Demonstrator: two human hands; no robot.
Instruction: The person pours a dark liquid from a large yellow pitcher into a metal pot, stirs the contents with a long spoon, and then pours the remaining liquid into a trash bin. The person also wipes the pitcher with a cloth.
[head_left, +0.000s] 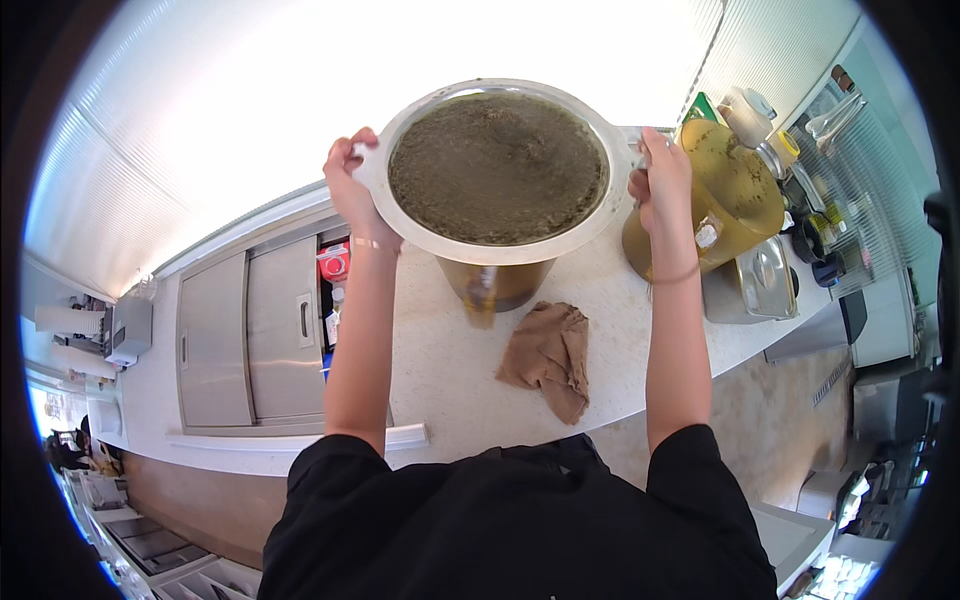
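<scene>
Both my hands grip a large round strainer with a wide whitish rim (499, 253), one on each side. Inside it lies a thick layer of wet, dark brown-green leaf-like matter (499, 169). My left hand (352, 180) has its fingers curled at the left edge, and my right hand (661, 176) holds the right edge. Below the strainer stands an amber plastic container (510, 281) with a blurred spigot-like part (480, 296) at its front. Whether the strainer touches this container cannot be told. A crumpled brown cloth (547, 360) lies on the white counter (442, 390) nearer to me.
Just right of my right hand stands another amber container (731, 187) with dark bits on its inner wall. Beside it are a lidded steel container (761, 281) and several jars and utensils. Left is a steel sliding-door unit (251, 330) set in the counter, partly open onto packages.
</scene>
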